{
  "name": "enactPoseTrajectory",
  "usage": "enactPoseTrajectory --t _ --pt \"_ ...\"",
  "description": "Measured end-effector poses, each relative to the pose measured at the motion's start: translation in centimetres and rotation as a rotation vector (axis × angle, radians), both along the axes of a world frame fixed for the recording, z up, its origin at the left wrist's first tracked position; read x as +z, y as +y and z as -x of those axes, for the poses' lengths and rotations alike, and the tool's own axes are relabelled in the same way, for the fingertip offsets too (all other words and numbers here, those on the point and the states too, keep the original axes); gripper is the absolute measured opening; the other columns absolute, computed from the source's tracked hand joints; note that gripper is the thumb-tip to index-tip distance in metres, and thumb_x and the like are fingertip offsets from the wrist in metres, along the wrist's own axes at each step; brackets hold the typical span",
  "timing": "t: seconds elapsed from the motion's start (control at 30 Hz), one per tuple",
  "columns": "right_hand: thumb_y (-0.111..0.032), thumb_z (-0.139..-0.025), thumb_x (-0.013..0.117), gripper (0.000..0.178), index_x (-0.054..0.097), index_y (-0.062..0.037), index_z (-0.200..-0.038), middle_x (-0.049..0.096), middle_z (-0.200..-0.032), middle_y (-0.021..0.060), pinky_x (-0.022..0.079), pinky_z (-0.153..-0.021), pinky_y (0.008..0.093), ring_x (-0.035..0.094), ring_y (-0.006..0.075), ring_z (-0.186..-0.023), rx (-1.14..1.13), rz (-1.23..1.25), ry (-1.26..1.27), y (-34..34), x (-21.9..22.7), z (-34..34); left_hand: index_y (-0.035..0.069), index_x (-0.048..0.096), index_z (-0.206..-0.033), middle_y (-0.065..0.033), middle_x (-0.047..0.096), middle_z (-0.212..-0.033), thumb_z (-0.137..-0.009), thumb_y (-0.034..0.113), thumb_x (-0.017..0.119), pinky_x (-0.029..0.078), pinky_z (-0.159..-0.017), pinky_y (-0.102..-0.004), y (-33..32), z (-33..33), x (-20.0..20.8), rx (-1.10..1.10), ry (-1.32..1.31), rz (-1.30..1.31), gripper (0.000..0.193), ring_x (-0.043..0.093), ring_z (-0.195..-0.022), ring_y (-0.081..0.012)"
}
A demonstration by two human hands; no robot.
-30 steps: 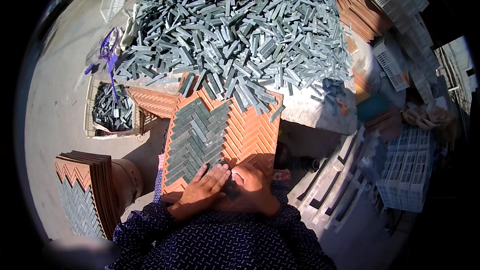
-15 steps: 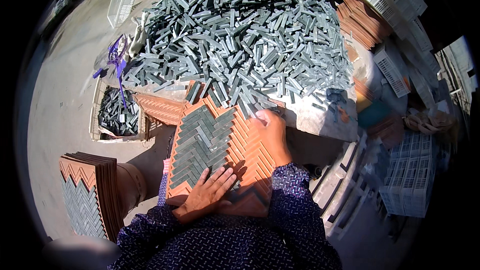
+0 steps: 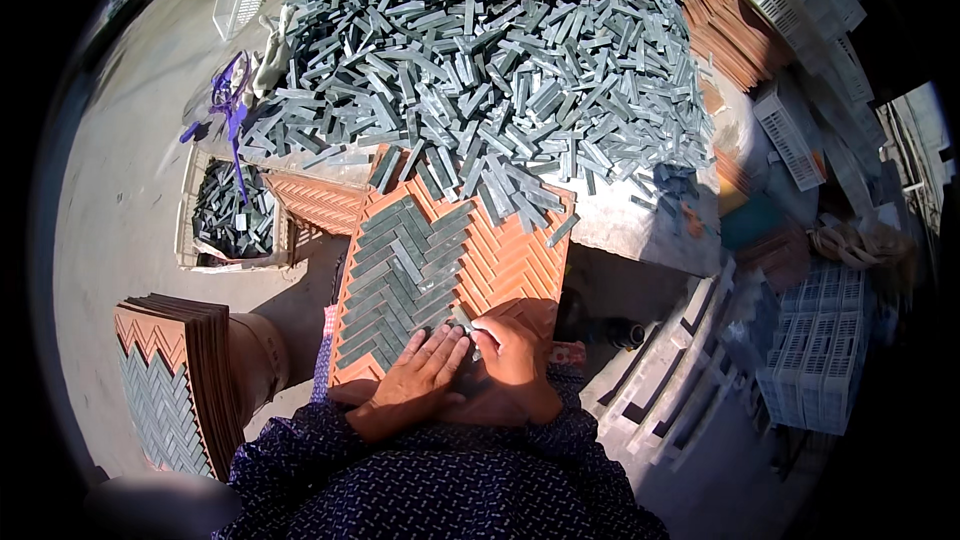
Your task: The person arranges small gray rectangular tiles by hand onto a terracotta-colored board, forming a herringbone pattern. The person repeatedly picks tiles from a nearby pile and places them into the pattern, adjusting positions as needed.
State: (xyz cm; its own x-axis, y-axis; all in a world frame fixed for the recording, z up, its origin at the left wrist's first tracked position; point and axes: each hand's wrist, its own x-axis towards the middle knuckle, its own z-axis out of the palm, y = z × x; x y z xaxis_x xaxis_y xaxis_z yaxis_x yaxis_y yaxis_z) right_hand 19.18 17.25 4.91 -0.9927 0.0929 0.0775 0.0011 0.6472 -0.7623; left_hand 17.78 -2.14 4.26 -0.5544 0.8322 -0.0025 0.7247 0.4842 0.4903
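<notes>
An orange herringbone tray [image 3: 515, 265] leans from my lap up to the table edge. Dark green stone strips [image 3: 405, 260] fill the grooves on its left part; the right part shows bare orange grooves. My left hand [image 3: 418, 376] lies flat with fingers stretched over the lower strips. Close beside it, my right hand [image 3: 508, 358] pinches a small stone strip [image 3: 462, 318] at the lower border of the filled grooves. The fingers partly hide this strip. Several loose strips [image 3: 515, 190] rest across the tray's top edge.
A large heap of stone strips [image 3: 480, 60] covers the pale table [image 3: 640, 230]. At the left stand a crate of dark pieces [image 3: 185, 240] and a stack of trays [image 3: 185, 380]. White plastic crates [image 3: 815, 340] and a slatted pallet [image 3: 655, 370] are at the right.
My right hand has come down from the loose strips at the tray's top to beside my left hand, bringing a strip. My left hand stays flat on the tray.
</notes>
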Motion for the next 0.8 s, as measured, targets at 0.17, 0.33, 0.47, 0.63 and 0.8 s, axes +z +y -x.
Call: enactPoseTrajectory --t 0.17,0.33,0.47,0.63,0.8 --pt "-0.008 -0.081 0.065 0.011 0.065 -0.0044 -0.092 0.064 -0.085 0.0137 0.05 -0.064 0.0402 0.063 0.0336 -0.074 -0.035 -0.154 0.093 -0.5 -0.3 0.0 -0.001 0.032 -0.143 -0.0187 0.04 -0.145 -0.081 0.041 0.064 0.022 -0.113 -0.0512 0.0 0.3 -0.2 -0.042 0.068 0.015 0.082 0.033 -0.138 -0.0336" --pt "-0.011 -0.083 0.063 0.009 0.064 -0.0061 -0.091 0.064 -0.083 0.0139 0.049 -0.066 0.0424 0.062 0.0348 -0.077 0.116 -0.094 -0.073 1.0 0.5 1.5 -0.002 0.032 -0.143 -0.019 0.038 -0.146 -0.087 0.044 0.056 0.021 -0.114 -0.0514 0.6 1.0 0.5 0.0 0.053 -0.046 0.076 0.033 -0.138 -0.033" --pt "-0.009 -0.081 0.065 0.014 0.062 -0.004 -0.094 0.063 -0.082 0.0171 0.049 -0.068 0.0431 0.062 0.038 -0.079 -0.032 -0.029 0.151 2.5 1.1 6.0 -0.003 0.031 -0.144 -0.0188 0.035 -0.148 -0.09 0.046 0.052 0.021 -0.114 -0.0509 1.4 1.3 -0.1 0.002 0.084 0.064 0.076 0.033 -0.138 -0.0328" --pt "-0.007 -0.077 0.07 0.019 0.064 -0.0011 -0.094 0.066 -0.087 0.0202 0.05 -0.068 0.0418 0.063 0.0406 -0.08 -0.225 -0.347 0.217 4.3 1.8 13.0 0.001 0.028 -0.146 -0.0173 0.034 -0.15 -0.089 0.05 0.051 0.019 -0.115 -0.0498 2.2 1.4 0.0 -0.027 0.098 0.058 0.078 0.03 -0.14 -0.0303" --pt "-0.006 -0.076 0.071 0.023 0.063 0.0012 -0.096 0.066 -0.083 0.0215 0.051 -0.068 0.0423 0.064 0.041 -0.079 -0.132 -0.215 0.13 6.3 0.8 13.3 0.004 0.025 -0.148 -0.0124 0.032 -0.152 -0.093 0.052 0.043 0.016 -0.116 -0.0475 1.7 2.0 0.7 -0.085 0.087 0.176 0.076 0.028 -0.141 -0.0252"
